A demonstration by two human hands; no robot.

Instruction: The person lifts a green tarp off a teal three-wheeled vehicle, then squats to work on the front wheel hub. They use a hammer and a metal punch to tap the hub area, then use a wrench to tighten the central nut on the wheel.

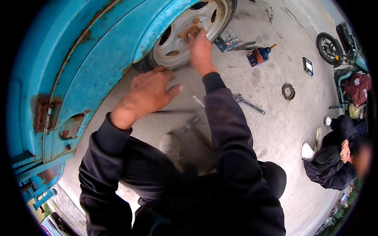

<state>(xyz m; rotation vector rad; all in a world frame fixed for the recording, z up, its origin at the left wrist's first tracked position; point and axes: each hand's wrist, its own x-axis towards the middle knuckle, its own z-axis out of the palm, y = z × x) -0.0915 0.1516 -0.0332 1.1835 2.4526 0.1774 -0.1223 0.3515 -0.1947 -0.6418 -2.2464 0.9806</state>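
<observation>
Pressing at the rusty hub, right hand fingers should be kept centred; left hand is spread wide against the blue fender.

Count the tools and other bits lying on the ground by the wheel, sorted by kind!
Wrench: 1
Hammer: 1
Ring: 1
Boxes: 3
Total: 6

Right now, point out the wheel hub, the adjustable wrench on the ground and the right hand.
wheel hub (191,30), head view, rusty centre of the white rim.
adjustable wrench (248,104), head view, middle of its handle on the concrete.
right hand (201,51), head view, back of the hand, fingertips at the hub.
</observation>
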